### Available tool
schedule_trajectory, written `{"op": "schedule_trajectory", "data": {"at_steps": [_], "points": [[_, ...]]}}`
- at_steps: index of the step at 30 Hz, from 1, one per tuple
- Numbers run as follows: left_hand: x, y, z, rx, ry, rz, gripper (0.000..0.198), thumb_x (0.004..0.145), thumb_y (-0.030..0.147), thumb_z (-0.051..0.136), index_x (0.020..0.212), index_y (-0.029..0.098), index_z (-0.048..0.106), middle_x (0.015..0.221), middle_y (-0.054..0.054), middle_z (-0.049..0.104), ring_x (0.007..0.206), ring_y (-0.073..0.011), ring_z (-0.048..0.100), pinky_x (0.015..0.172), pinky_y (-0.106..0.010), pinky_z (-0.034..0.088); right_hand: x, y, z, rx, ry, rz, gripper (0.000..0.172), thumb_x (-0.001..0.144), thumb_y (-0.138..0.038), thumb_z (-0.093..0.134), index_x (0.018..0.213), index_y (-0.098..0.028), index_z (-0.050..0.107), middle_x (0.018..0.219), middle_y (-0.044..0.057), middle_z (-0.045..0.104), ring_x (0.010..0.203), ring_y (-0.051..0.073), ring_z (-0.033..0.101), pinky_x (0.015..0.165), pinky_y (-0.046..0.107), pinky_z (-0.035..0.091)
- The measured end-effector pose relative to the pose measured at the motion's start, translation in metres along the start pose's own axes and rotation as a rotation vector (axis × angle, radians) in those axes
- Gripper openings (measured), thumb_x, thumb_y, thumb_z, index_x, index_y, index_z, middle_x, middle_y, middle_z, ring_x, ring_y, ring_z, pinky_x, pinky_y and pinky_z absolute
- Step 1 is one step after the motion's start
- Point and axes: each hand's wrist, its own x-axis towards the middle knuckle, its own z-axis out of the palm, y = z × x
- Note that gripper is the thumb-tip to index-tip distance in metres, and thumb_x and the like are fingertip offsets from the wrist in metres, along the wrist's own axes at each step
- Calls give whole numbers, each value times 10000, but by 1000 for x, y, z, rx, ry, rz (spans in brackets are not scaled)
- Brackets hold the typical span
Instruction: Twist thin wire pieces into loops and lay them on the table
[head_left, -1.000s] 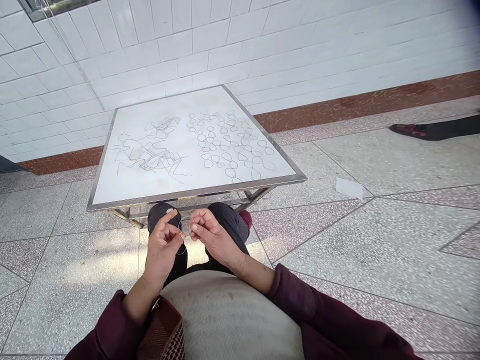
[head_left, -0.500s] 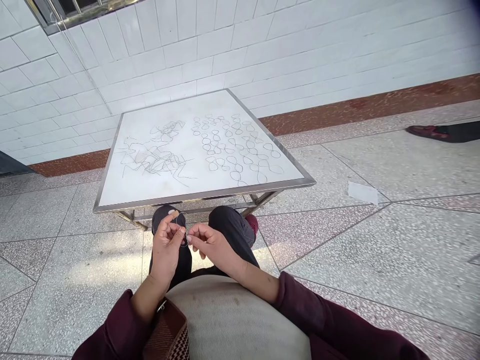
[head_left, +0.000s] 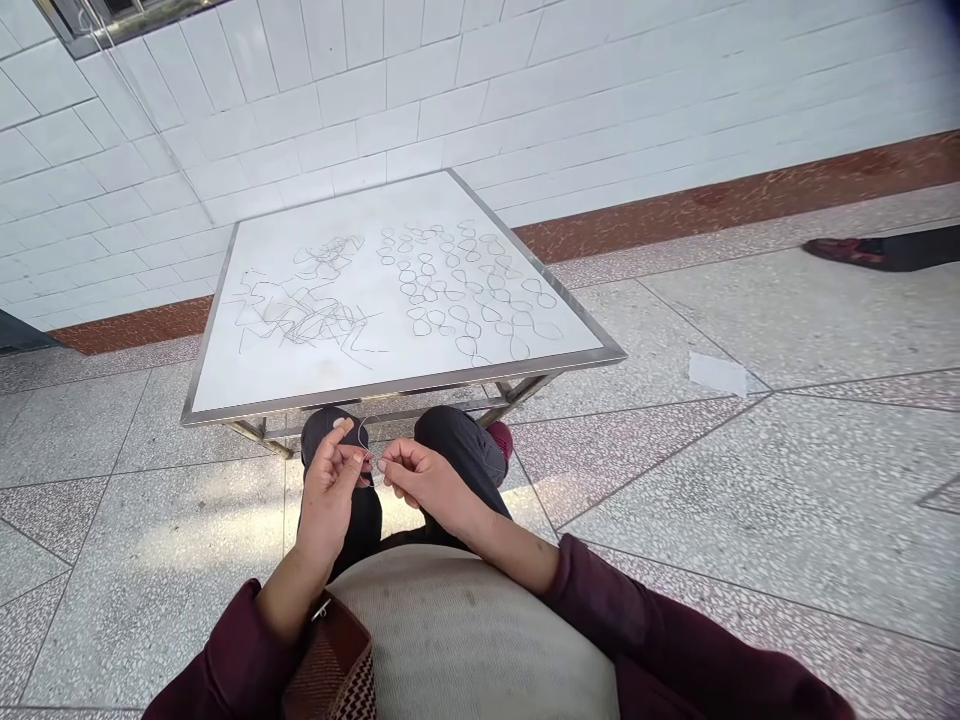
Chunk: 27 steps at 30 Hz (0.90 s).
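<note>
Over my knees, my left hand [head_left: 330, 490] pinches a thin wire [head_left: 363, 432] between thumb and fingers; part of it curves up above the fingertips. Just to its right, my right hand [head_left: 431, 487] is closed in a pinch on the same thin wire, close to the left fingertips. A light-coloured wrap covers one finger of my left hand. Past my knees, the white table [head_left: 390, 195] bears a tangle of loose wires [head_left: 315, 315] on its left half. Rows of wires bent into figure-eight loops [head_left: 465, 290] lie on its right half.
The table's metal edge [head_left: 405, 387] runs just beyond my knees, with a tiled wall [head_left: 420, 90] behind. A brown woven strap [head_left: 330, 660] hangs at my left side. On the floor at right lie a white paper patch [head_left: 718, 374] and another person's shoe [head_left: 844, 252].
My hands have drawn slightly apart at the fingertips, the wire still between them. The whole view has shifted a little; the things on the table lie as before.
</note>
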Motion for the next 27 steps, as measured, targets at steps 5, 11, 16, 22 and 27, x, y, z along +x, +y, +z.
{"op": "schedule_trajectory", "data": {"at_steps": [5, 11, 16, 22, 27], "points": [[3, -6, -4, -52, 5, -61, 487, 871, 407, 628, 1312, 217, 548, 949, -51, 671, 823, -158, 632, 701, -272, 506, 3, 1, -3, 108, 3, 30, 340, 725, -473, 720, 715, -198, 519, 550, -71, 503, 439, 61, 380, 383, 192, 245], [10, -19, -6, -139, 2, -118, 523, 834, 403, 678, 1299, 196, 557, 996, -71, 688, 823, -146, 624, 713, -261, 500, 6, -1, -9, 161, 22, 31, 343, 714, -460, 738, 736, -181, 540, 582, -63, 506, 466, 54, 377, 386, 174, 222], [14, -25, -6, -110, 7, -114, 560, 801, 418, 715, 1294, 198, 566, 1023, -87, 696, 822, -158, 638, 680, -258, 491, 11, -5, -17, 131, 61, -42, 349, 734, -476, 722, 753, -183, 534, 586, -66, 497, 458, 50, 349, 397, 177, 216], [31, -57, -18, 33, -32, -74, 570, 770, 506, 702, 1222, 167, 624, 899, -77, 711, 767, -174, 641, 656, -266, 483, 33, -25, -48, 7, 188, -166, 349, 759, -506, 673, 756, -195, 515, 598, -63, 471, 470, 63, 354, 421, 186, 235], [47, -108, -35, 154, -82, -41, 581, 773, 543, 658, 1194, 142, 642, 823, -59, 679, 713, -174, 618, 602, -264, 479, 65, -45, -78, -561, 389, -215, 279, 871, -458, 483, 759, -203, 509, 638, -26, 553, 526, 105, 469, 487, 221, 354]]}}
